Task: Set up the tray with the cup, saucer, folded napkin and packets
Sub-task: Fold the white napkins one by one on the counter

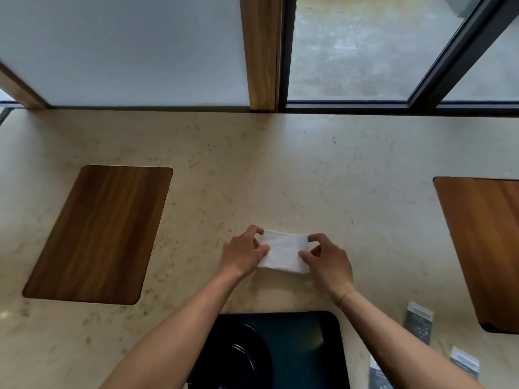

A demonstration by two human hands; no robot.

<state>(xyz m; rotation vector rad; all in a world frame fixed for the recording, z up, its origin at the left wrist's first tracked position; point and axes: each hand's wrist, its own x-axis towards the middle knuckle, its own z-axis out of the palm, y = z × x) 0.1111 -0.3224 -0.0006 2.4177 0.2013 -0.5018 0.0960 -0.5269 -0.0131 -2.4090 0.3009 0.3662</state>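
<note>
A white folded napkin (283,252) lies on the pale stone counter (280,169), just beyond the tray. My left hand (243,252) pinches its left edge and my right hand (328,258) pinches its right edge. A black tray (306,346) sits at the counter's near edge, below my hands. On the tray's left part rests a black round saucer (238,357), partly hidden by my left forearm. Three grey packets lie on the counter right of the tray: one (418,321), a second (464,363), and a third (379,377) partly behind my right forearm. No cup is visible.
A dark wooden board (98,234) is set into the counter at the left, and another wooden board (486,248) at the right edge. A frosted panel (123,49), a wooden post (262,51) and a glass door frame (438,60) stand along the counter's far side.
</note>
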